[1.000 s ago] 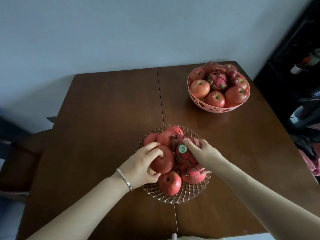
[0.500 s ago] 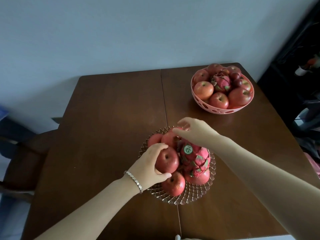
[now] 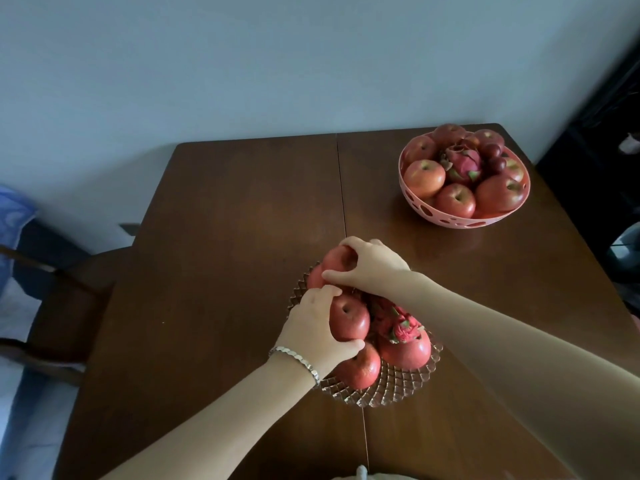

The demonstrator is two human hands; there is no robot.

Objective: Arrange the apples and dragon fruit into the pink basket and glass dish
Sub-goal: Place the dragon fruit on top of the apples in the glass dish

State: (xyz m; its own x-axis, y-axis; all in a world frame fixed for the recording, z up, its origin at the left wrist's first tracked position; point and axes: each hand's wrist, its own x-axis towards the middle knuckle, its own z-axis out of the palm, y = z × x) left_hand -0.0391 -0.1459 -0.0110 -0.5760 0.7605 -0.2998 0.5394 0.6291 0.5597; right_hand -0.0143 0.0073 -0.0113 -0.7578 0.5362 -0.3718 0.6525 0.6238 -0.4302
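A cut-glass dish point(image 3: 398, 389) sits at the table's near centre, piled with red apples and a dragon fruit point(image 3: 398, 327). My left hand point(image 3: 311, 327) wraps around one apple point(image 3: 349, 318) on the pile's left side. My right hand point(image 3: 370, 265) reaches over the pile and grips the apple at the far edge point(image 3: 337, 259). At the far right stands the pink basket point(image 3: 460, 221), holding several apples and another dragon fruit point(image 3: 462, 162).
The brown wooden table point(image 3: 225, 244) has a seam down its middle. A wooden chair point(image 3: 59, 285) stands at the left edge. Dark furniture and clutter point(image 3: 609, 168) line the right side. A pale wall rises behind the table.
My right hand has left the dragon fruit, moved to the dish's far side and closed on the far apple. My left hand has stayed on its apple.
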